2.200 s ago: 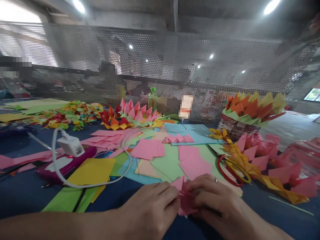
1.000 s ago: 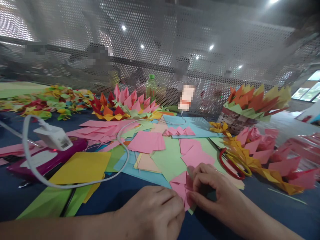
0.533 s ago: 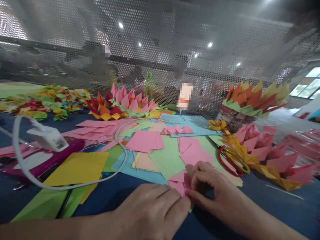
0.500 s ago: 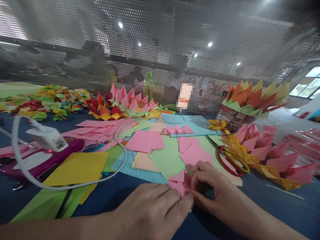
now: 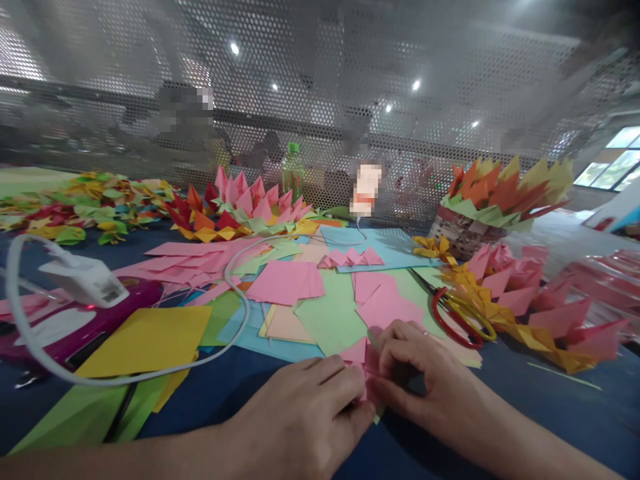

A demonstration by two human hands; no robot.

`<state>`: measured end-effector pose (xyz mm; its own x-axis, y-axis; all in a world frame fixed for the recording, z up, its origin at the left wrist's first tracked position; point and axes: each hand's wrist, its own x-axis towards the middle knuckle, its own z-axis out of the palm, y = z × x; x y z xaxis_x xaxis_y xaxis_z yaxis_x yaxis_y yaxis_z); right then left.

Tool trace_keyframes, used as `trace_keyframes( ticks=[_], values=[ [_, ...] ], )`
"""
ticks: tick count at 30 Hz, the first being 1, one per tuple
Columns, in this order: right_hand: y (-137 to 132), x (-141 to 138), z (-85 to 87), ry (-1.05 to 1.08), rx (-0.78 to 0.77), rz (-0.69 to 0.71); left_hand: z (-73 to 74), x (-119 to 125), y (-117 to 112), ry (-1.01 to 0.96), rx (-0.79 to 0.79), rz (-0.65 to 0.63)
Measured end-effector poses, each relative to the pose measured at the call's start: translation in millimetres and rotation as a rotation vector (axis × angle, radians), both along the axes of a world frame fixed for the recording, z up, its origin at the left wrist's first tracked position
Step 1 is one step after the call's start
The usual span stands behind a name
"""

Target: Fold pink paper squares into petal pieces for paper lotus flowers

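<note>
Pinching the folded pink paper point(image 5: 355, 351) from opposite sides, the left hand point(image 5: 305, 410) and right hand point(image 5: 425, 373) meet at its edges, neither nearer, just above the blue-covered bench point(image 5: 227, 383). Its long axis seems to run front to back, though much is hidden.

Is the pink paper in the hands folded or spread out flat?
Folded: the pink paper, between the left hand and right hand, shows a pointed triangular flap.
</note>
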<state>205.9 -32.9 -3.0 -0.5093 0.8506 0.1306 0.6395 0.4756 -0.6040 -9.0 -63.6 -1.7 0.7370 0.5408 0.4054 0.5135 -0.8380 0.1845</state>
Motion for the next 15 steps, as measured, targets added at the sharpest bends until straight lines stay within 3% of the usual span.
trace_keyframes(
  ticks=[15],
  values=[
    [1.9,5.1,4.1,-0.015,-0.043,-0.040,3.8,-2.7,1.4,0.034,-0.044,-0.027]
  ],
)
